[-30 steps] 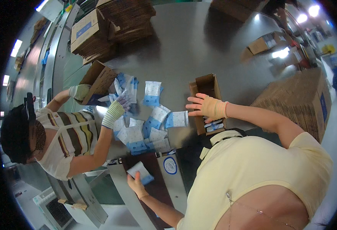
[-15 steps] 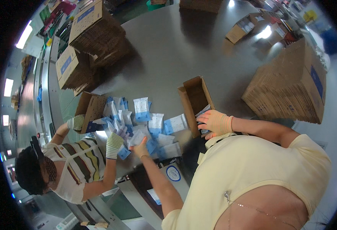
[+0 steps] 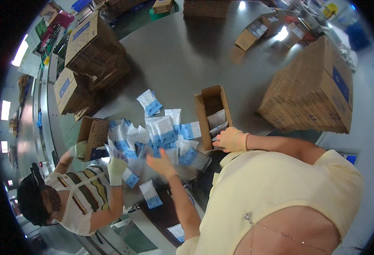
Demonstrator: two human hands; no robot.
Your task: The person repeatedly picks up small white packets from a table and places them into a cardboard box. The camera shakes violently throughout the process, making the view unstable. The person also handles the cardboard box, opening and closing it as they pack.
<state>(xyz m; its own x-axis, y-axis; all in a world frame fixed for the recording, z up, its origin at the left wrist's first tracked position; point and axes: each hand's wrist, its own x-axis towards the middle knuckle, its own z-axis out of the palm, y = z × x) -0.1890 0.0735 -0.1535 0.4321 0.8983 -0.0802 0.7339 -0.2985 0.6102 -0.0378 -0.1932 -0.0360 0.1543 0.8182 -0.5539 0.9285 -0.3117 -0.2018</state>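
My left hand (image 3: 163,165) is raised just on the near side of a loose heap of white-and-blue sealed packets (image 3: 161,128), somewhat blurred. Its fingers are apart, and I see nothing in them. In a striped glove, my right hand (image 3: 232,140) grips the near end of an open brown cardboard box (image 3: 201,121). Its fingers reach over the edge beside a few packets (image 3: 218,124) lying inside, partly hiding them. The far part of that box shows bare cardboard.
At left, a co-worker's gloved hands (image 3: 118,170) handle packets and another box (image 3: 96,131). Stacks of flattened cartons stand at right (image 3: 308,93) and far left (image 3: 94,51). An opened carton with packets (image 3: 250,34) lies at the back right of the metal table (image 3: 165,55).
My left hand has come away from the packets, which now lie shifted, some farther back and one near the table edge. More packets show in the box by my right hand.
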